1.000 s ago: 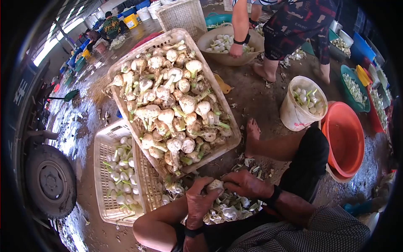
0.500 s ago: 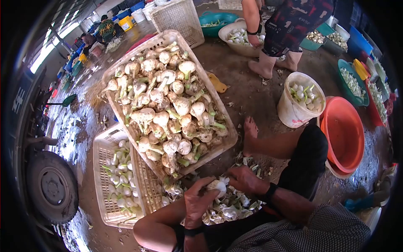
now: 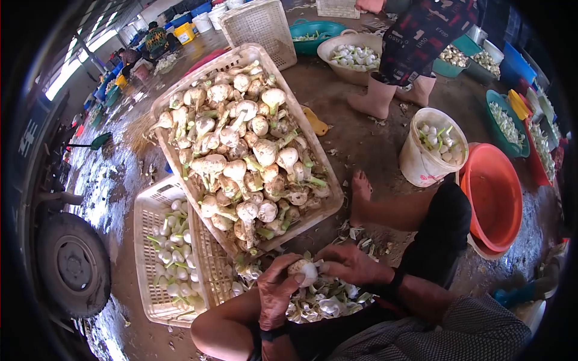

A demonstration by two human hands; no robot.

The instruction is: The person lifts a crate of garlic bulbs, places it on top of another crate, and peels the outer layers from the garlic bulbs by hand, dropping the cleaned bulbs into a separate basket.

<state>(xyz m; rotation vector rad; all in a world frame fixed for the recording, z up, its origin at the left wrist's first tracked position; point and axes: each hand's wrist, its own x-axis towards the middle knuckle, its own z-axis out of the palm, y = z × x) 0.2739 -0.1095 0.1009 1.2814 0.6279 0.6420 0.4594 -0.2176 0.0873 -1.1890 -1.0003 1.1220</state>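
My left hand [image 3: 277, 290] is closed around a pale garlic bulb [image 3: 303, 272], with the thumb across its near side. At the bulb's right side, the fingers of my right hand [image 3: 352, 263] are bent and pinch what looks like its outer skin; the fingertips are partly hidden. Below both hands, between my legs, lies a heap of peeled garlic skins [image 3: 332, 301]. Just beyond them, a crate [image 3: 330, 212] is piled with untrimmed garlic bulbs [image 3: 235, 150] with dirty skins and short stems.
At left, a lower crate [image 3: 144, 289] holds cleaned white garlic [image 3: 174, 259]. A white bucket [image 3: 415, 159] of garlic and a red basin [image 3: 497, 198] stand at right. Another person in boots [image 3: 376, 99] stands ahead, near a basin [image 3: 325, 51] of garlic. A truck wheel [image 3: 73, 265] is far left.
My right hand has come left against the bulb, which has turned in my left hand. The other person's hand has lifted from the basin of garlic.
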